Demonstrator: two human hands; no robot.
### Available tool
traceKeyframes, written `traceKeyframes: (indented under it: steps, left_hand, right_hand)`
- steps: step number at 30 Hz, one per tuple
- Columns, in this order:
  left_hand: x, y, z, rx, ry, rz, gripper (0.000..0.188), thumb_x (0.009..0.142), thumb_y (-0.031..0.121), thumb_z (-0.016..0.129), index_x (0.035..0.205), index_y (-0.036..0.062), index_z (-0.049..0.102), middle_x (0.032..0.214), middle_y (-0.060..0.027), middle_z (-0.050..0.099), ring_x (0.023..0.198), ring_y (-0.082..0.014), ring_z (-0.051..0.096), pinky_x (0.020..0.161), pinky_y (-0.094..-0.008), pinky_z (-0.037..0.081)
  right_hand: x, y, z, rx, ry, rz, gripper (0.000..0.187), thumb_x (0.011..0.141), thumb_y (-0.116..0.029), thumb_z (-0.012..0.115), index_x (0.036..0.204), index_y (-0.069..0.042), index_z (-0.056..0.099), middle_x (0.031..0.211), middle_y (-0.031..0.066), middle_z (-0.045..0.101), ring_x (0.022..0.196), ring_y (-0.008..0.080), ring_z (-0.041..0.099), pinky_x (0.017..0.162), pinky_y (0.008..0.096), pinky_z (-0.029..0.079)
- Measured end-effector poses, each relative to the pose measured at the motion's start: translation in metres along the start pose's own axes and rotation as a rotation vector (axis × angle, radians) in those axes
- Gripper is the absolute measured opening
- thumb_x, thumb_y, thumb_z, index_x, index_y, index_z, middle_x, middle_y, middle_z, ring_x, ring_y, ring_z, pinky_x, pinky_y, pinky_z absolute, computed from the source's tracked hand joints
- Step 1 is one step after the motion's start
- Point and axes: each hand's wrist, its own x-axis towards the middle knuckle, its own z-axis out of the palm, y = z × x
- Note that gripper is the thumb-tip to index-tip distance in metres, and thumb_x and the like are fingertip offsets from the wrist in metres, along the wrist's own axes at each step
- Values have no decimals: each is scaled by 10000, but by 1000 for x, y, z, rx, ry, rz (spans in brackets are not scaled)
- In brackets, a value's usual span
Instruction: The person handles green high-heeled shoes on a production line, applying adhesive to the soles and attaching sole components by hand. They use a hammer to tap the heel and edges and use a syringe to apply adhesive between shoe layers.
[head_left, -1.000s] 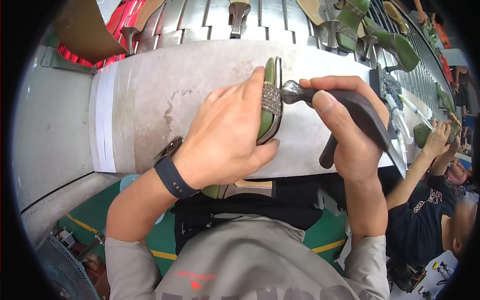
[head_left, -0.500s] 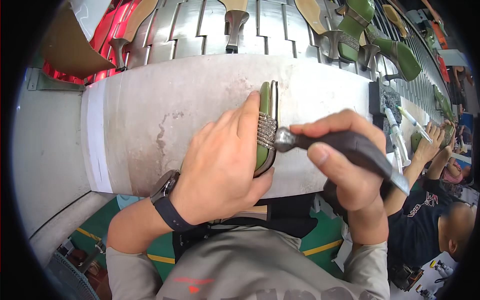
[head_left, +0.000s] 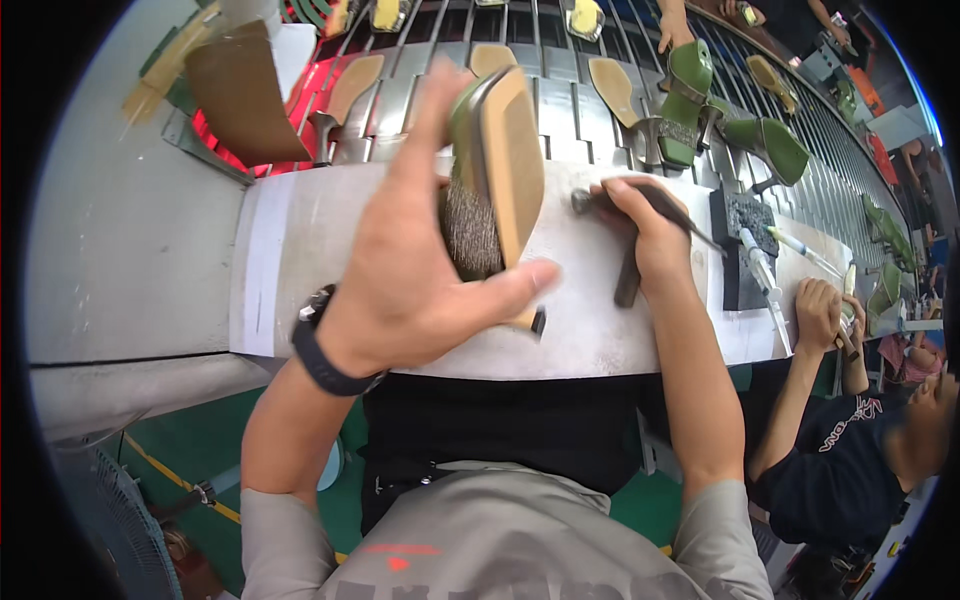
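A green high-heeled shoe (head_left: 466, 130) is raised off the pale worktable, its tan sole (head_left: 515, 165) turned to the right. Glittering rows cover the band (head_left: 470, 235) across its front. My left hand (head_left: 395, 265) holds it from the left, thumb stretched across near the lower end; the fingers are blurred and partly hidden behind the shoe. A shoemaker's hammer (head_left: 628, 275) is in my right hand (head_left: 655, 230), over the table to the right of the shoe. Its rounded metal face (head_left: 581, 201) points left, apart from the shoe.
Behind the worktable (head_left: 570, 335) runs a slatted metal conveyor (head_left: 560, 125) carrying soles and green heeled shoes (head_left: 765, 145). A black block (head_left: 745, 285) with syringes (head_left: 765, 265) stands at the right. Beyond it a co-worker's hands (head_left: 820, 315) are busy. A brown sheet (head_left: 240, 95) stands far left.
My left hand has lifted the shoe off the table and turned its sole into view. My right hand has drawn the hammer away from the shoe's edge, farther back.
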Motion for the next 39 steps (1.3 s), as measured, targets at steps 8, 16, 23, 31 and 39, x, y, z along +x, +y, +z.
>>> traceKeyframes:
  steps: [8,16,23,31,39]
  left_hand:
    - [5,39,12,-134,-71,97,595,777,55,794,1320,24,553,1230,-118,665,1140,-203,632,1013,-346,495]
    - [-11,48,34,-16,-9,143,591,725,-27,747,1288,18,572,1198,-160,667,1006,-289,683,887,-385,553]
    - [-45,54,37,40,-29,188,730,756,29,785,1424,-39,499,1249,-219,653,1100,-392,676,943,-455,546]
    - [-149,-27,61,489,303,234,799,991,511,695,1580,94,352,1495,-202,590,1390,-382,574,1223,-638,289]
    - [-169,-48,55,667,180,266,928,916,526,789,1564,46,329,1512,-264,526,1398,-442,537,1234,-663,253]
  right_hand:
    - [-110,-94,20,119,-126,-592,307,972,-183,744,1151,61,694,1124,230,759,1153,336,722,1053,459,558]
    - [-128,-146,9,-172,-447,-651,302,854,-14,797,1132,58,702,1160,243,752,1121,324,746,1025,419,575]
    - [-137,-177,20,-188,-336,-199,482,810,-325,848,986,90,677,1015,265,761,973,333,769,958,436,602]
    - [-200,-23,17,-84,-332,-51,265,933,-12,767,1179,53,692,1180,193,766,1087,233,753,964,331,582]
    - [-227,-14,25,-283,-540,-423,422,802,-70,884,1156,34,678,1194,240,732,1151,409,734,968,476,615]
